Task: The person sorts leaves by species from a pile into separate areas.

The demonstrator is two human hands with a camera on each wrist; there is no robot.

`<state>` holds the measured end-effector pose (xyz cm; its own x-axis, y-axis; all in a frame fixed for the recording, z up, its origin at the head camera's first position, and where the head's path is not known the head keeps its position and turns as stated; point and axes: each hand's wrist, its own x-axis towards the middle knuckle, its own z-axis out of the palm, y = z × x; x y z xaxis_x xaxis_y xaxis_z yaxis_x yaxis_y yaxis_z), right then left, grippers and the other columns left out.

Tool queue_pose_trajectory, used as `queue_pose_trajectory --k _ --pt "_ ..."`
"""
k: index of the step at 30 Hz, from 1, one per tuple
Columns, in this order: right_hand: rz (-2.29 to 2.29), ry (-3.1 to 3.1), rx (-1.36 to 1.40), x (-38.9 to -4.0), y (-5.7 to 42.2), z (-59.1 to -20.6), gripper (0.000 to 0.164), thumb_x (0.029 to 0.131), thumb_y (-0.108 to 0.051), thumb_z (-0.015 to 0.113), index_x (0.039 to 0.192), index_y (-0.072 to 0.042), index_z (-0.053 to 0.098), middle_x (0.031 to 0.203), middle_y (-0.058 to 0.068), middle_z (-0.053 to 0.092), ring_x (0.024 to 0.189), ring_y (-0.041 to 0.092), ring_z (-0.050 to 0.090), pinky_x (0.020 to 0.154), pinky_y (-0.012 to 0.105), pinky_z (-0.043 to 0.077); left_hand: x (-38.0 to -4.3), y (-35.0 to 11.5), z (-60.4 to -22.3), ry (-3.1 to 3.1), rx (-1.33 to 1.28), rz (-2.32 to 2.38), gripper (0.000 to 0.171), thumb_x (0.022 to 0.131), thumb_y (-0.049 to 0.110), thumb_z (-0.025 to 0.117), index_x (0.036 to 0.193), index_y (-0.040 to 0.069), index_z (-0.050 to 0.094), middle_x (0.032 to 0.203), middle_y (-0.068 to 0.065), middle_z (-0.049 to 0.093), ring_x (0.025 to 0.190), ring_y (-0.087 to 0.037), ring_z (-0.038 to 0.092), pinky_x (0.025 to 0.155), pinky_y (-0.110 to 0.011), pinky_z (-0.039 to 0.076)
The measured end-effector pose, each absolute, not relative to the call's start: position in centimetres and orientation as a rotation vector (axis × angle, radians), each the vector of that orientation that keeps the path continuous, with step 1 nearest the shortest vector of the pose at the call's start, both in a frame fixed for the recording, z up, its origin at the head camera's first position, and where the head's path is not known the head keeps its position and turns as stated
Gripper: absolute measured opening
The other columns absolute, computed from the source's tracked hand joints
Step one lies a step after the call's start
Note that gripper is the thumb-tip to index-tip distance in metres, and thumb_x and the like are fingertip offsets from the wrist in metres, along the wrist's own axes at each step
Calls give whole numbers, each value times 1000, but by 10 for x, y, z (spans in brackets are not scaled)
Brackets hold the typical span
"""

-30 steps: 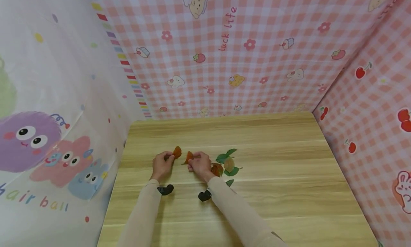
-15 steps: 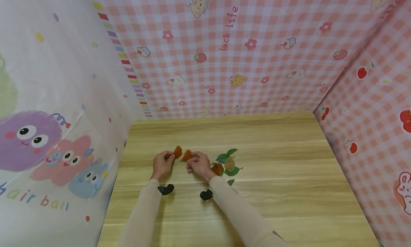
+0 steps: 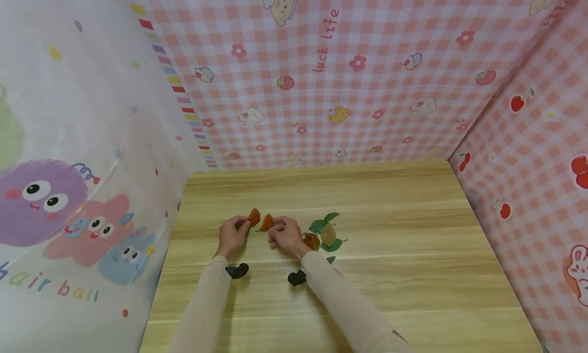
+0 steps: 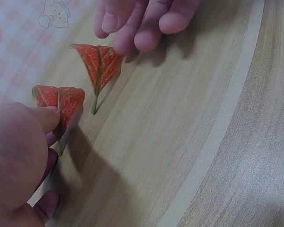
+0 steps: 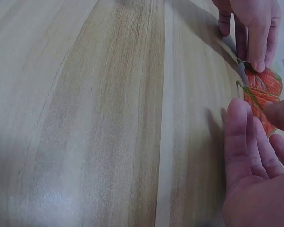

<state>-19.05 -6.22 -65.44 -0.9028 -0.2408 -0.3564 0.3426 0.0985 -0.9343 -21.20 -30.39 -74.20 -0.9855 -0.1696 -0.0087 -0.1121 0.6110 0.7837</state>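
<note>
Two red-orange leaves with green stems lie side by side at the left of the table. My left hand (image 3: 233,236) pinches the left leaf (image 4: 60,97), its thumb pressed on the upper face. The right leaf (image 4: 98,66) is a little apart from it in the left wrist view, stem pointing toward me. My right hand (image 3: 287,236) holds that leaf by its right corner between thumb and fingers. In the right wrist view the two leaves overlap, and the right thumb (image 5: 279,113) covers part of the nearer one.
Right of my right forearm lie another red-orange leaf (image 3: 311,241), a yellowish-brown leaf (image 3: 328,234) and several green leaves (image 3: 333,246). The wood-grain table (image 3: 404,271) meets a pink checked cloth wall (image 3: 358,98) behind and printed walls at both sides.
My right hand has shifted slightly left, bringing its leaf closer to the left one and turning it a little. My left hand and its leaf have stayed in place.
</note>
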Motion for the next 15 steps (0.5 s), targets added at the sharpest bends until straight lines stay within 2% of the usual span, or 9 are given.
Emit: queue_pose_trajectory --k 4,8,11,15 --pt "-1853 1985 88 -191 -59 -651 41 107 -1 72 147 0 66 115 31 82 88 38 83 69 34 69 -201 -298 -722 -2701 169 -1376 15 106 23 81 116 12 86 111 -7 86 106 -24 78 98 -43 63" --pt "-1817 2039 34 -190 -54 -648 42 107 -3 73 148 2 64 113 30 82 85 44 81 68 30 65 -200 -298 -721 -2683 160 -1396 16 105 23 83 116 12 86 110 -8 86 104 -23 78 94 -39 63" --pt "-1779 2106 -29 -189 -50 -642 45 107 -5 75 150 4 62 113 25 83 87 44 81 72 29 64 -209 -302 -737 -2732 222 -1370 16 106 24 82 119 15 85 114 -6 86 106 -22 78 97 -43 63" --pt "-1770 2142 -120 -185 -40 -631 49 107 -9 76 151 6 60 119 24 81 95 44 83 79 35 68 -213 -308 -749 -2756 207 -1393 22 107 24 80 126 14 82 121 -8 86 115 -29 80 104 -52 62"
